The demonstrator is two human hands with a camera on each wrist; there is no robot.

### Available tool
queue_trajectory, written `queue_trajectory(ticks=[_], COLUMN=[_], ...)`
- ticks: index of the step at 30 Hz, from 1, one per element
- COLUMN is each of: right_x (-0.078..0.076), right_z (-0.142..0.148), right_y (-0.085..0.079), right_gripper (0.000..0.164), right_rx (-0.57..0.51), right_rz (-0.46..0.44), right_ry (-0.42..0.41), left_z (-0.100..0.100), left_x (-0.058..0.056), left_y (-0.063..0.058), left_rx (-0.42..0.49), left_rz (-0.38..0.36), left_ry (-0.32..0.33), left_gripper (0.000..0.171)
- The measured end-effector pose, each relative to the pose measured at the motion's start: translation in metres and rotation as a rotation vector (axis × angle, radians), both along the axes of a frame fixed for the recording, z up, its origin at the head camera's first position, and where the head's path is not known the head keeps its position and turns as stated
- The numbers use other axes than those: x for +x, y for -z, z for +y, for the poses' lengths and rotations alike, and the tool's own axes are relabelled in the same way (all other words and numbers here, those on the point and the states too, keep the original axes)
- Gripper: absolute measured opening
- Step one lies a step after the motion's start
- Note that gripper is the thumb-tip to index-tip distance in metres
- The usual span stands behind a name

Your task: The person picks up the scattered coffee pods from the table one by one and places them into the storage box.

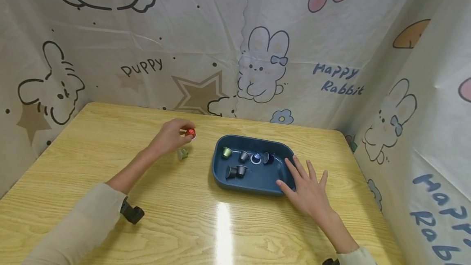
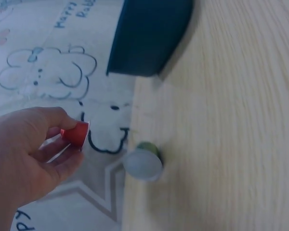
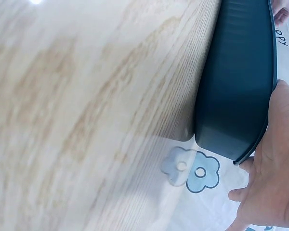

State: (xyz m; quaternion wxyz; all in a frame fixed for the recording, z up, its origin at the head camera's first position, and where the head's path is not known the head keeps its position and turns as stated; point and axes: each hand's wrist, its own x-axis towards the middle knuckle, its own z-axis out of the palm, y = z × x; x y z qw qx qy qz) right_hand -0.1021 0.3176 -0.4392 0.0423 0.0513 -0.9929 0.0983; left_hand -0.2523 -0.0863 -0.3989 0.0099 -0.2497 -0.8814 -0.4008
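Between the thumb and fingers of my left hand (image 1: 172, 135) a red coffee capsule (image 2: 76, 134) is pinched, held left of a dark blue bin (image 1: 254, 184). A green coffee capsule (image 1: 182, 153) lies on its side on the table just below that hand; in the left wrist view its pale lid faces the camera. My right hand (image 1: 307, 189) rests spread over the bin's right end, its fingers reaching across the rim. Inside the bin are several capsules: a green one (image 1: 226, 153), a blue one (image 1: 256, 158), and dark grey ones such as this capsule (image 1: 241, 171).
The bin stands on a light wooden table (image 1: 176, 216). A printed cloth (image 1: 206, 32) with cartoon animals hangs behind the table and along its sides. A black wrist device (image 1: 131, 212) sits at my left cuff.
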Motion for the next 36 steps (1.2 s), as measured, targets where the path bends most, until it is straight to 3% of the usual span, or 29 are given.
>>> queue_trajectory(ticks=[12, 24, 36], right_x=[-0.001, -0.002, 0.0], right_z=[0.0, 0.0, -0.001], right_y=[0.0, 0.0, 0.0], right_gripper=[0.08, 0.08, 0.079], right_rx=[0.003, 0.011, 0.002], right_rz=[-0.003, -0.002, -0.007], right_ry=[0.0, -0.003, -0.001], left_z=[0.031, 0.07, 0.102], left_x=[0.005, 0.016, 0.025], left_y=[-0.018, -0.021, -0.015], left_rx=[0.038, -0.011, -0.065], left_rz=[-0.006, -0.016, 0.032], left_ry=[0.063, 0.129, 0.222], left_gripper=[0.023, 0.024, 0.025])
